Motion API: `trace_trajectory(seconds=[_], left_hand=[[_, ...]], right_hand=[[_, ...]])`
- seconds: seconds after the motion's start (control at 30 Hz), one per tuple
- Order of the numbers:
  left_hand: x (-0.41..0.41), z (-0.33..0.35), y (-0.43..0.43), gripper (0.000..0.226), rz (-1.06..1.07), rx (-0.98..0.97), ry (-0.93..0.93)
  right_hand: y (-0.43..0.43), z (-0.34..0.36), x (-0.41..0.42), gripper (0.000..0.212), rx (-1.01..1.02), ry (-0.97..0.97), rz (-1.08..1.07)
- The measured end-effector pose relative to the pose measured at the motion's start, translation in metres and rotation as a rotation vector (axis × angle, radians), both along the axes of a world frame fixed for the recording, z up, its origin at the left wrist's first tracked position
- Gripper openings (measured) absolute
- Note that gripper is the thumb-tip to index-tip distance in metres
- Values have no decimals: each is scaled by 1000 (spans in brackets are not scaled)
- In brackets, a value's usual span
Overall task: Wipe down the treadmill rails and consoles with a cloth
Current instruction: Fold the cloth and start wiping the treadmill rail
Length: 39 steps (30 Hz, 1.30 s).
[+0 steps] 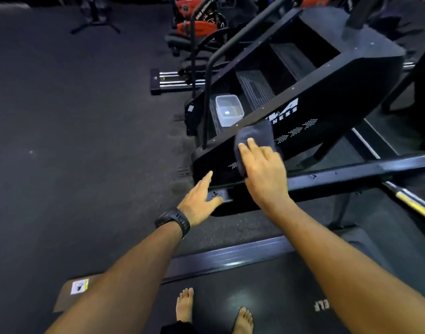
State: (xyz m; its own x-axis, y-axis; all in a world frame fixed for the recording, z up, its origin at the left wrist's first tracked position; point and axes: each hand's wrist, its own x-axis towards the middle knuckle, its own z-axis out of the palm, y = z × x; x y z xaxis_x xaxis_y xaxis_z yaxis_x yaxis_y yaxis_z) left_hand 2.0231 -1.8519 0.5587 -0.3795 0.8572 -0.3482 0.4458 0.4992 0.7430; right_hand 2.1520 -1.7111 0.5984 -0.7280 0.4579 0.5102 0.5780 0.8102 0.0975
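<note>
You are in a dark gym with a black floor (74,141). You stand with bare feet on the treadmill belt (291,280). The long side rail (351,174) runs across in front of you.

Your right hand (264,174) holds the dark cloth (252,138) just over the near end of the rail. Your fingers lie on top of it. Your thumb is hidden, so it is probably under the cloth.

Your left hand (202,201) is loose and holds nothing. It rests on the tip of the rail.

Small wet drops (311,176) sit on the rail. So I think this rail is not dry yet, and it needs more wiping. No console is in view, so that part looks left to do.

A clear box (229,110) sits on the big stair machine (339,75) behind the rail.
</note>
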Motion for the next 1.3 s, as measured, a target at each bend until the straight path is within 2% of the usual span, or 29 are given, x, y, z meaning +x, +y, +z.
trace_trajectory(seconds=[0.1,0.3,0.37,0.43,0.5,0.57,0.63,0.77,0.87,0.97,1.03,1.13,1.23,1.3], left_hand=[[5,1,-4,99,52,-1,31],[7,-13,-27,97,59,-47,87],[10,-15,-26,97,72,-12,95],[13,-14,-23,95,70,12,113],[14,-12,-22,92,65,4,129],[14,-12,-22,89,51,-5,142],[13,-14,-23,85,40,-12,153],[13,-16,-25,87,39,11,203],[12,-16,-24,84,43,20,228],[13,-17,-25,77,40,-4,262],[15,-18,-25,75,43,4,281],[18,-20,-25,72,62,23,314],[20,-22,-25,69,86,24,353],[20,-21,-23,67,94,24,360]], right_hand=[[-44,-21,1,46,-216,-120,148],[-61,-17,4,51,-577,-54,81],[-57,-15,-6,47,-552,-122,93],[-54,-19,-13,54,-512,-223,88],[-48,-21,-18,63,-546,-334,65],[-42,-21,-18,63,-617,-399,14],[-42,-23,-11,60,-639,-379,-18],[-57,-33,3,62,-491,-305,65],[-37,-24,-16,54,-543,-358,105],[-21,-18,-20,49,-635,-430,-25],[-31,-23,-5,50,-597,-354,-111],[-52,-30,11,54,-524,-245,-34],[-42,-21,-10,49,-549,-318,87],[-31,-14,-24,48,-610,-421,91]])
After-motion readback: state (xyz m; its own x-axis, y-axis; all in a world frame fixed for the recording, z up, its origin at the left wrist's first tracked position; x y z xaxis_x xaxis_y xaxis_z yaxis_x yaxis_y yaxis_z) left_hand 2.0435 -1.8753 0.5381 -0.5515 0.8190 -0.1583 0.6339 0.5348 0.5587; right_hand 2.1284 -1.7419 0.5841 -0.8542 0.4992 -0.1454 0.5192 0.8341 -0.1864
